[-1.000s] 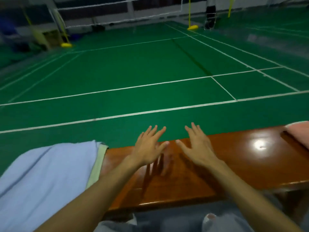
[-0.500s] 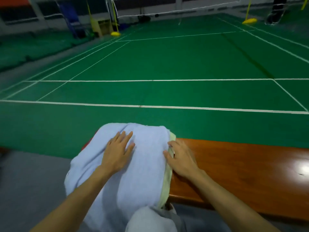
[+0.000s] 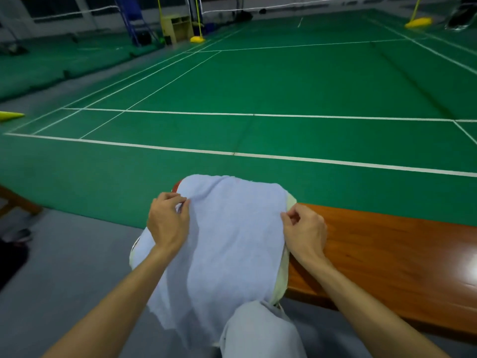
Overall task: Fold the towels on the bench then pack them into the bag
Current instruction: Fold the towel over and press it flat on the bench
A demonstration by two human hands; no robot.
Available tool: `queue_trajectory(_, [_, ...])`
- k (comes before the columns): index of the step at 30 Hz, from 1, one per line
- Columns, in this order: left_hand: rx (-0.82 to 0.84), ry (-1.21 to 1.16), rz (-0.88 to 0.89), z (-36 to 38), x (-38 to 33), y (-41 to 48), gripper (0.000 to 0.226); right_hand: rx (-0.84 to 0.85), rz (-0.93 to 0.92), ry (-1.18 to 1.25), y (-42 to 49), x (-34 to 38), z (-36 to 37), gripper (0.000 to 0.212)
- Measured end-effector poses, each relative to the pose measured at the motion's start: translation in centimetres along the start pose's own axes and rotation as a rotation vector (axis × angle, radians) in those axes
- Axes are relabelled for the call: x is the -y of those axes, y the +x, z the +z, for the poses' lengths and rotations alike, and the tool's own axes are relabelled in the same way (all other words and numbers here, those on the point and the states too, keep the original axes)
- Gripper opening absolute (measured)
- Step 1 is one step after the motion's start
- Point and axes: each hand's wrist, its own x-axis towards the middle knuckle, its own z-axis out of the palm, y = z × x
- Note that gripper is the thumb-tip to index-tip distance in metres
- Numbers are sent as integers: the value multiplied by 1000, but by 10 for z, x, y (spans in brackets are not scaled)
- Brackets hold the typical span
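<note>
Half a second ago the left hand [image 3: 167, 223] was laid flat on the light blue towel [image 3: 232, 244] and the right hand [image 3: 305, 229] was only set against its right edge; a second ago both hands were spread over bare wood. Now the fingers of both hands are curled, and the cloth is pinched between thumb and fingers, at the left edge by the left hand and at the right edge by the right hand. From this it is judged that the reaching is finished and the blue towel is about to be lifted or spread for its first fold; no fold is seen yet, and no bag can be recognised. The blue towel is draped over the end of the brown bench [image 3: 387, 254], on top of a pale yellow towel [image 3: 282, 282], of which only a strip is shown along the right side. Its long axis is directed from the far side of the bench, near the green court floor [image 3: 258, 81], towards the person, leaning a little to the left. The near end is hung over the bench edge beside a knee in grey cloth [image 3: 260, 332]. Something red [image 3: 176, 187] is glimpsed under the far left corner; what it is cannot be told.
</note>
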Motion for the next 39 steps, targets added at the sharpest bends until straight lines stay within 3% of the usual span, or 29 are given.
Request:
queue_trajectory(3, [-8, -193, 3, -8, -21, 0, 8, -132, 38, 225, 10, 2, -30, 19])
queue_trajectory(6, [125, -64, 45, -5, -43, -2, 17, -230, 184, 400, 27, -10, -61, 15])
queue_trajectory(9, [272, -44, 202, 16, -77, -20, 16, -211, 335, 425, 44, -44, -76, 15])
queue_trajectory(13, [340, -114, 288, 55, -138, -57, 15, -264, 510, 508, 71, -104, -116, 17])
queue_trajectory(17, [447, -108, 410, 106, -185, -98, 17, -211, 642, 583, 94, -185, -173, 31])
queue_trajectory(20, [538, -79, 543, 142, -208, -131, 16, -232, 715, 557, 99, -224, -207, 23])
queue_trajectory(22, [633, 50, 641, 168, -218, -157, 32, -300, 718, 545, 98, -238, -225, 22])
queue_trajectory(24, [735, 227, 676, 178, -218, -174, 79, -302, 670, 494, 96, -246, -233, 20])
queue_trajectory(25, [751, 263, 671, 183, -218, -181, 90, -285, 646, 489, 94, -249, -235, 12])
queue_trajectory(26, [759, 277, 658, 188, -219, -186, 94, -249, 638, 476, 92, -252, -236, 23])
queue_trajectory(28, [748, 260, 609, 191, -223, -193, 97, -143, 549, 311, 89, -257, -235, 84])
queue_trajectory(29, [746, 258, 581, 189, -226, -197, 97, -70, 454, 71, 84, -255, -234, 103])
queue_trajectory(30, [739, 260, 550, 187, -228, -202, 97, -9, 351, -205, 78, -251, -229, 108])
queue_trajectory(32, [707, 265, 490, 183, -230, -211, 98, 73, 110, -542, 54, -234, -212, 100])
queue_trajectory(36, [660, 259, 398, 174, -224, -221, 100, 484, -205, -615, 11, -222, -178, 88])
queue_trajectory(39, [661, 294, 353, 169, -213, -213, 100, 521, -255, -645, 10, -237, -188, 88])
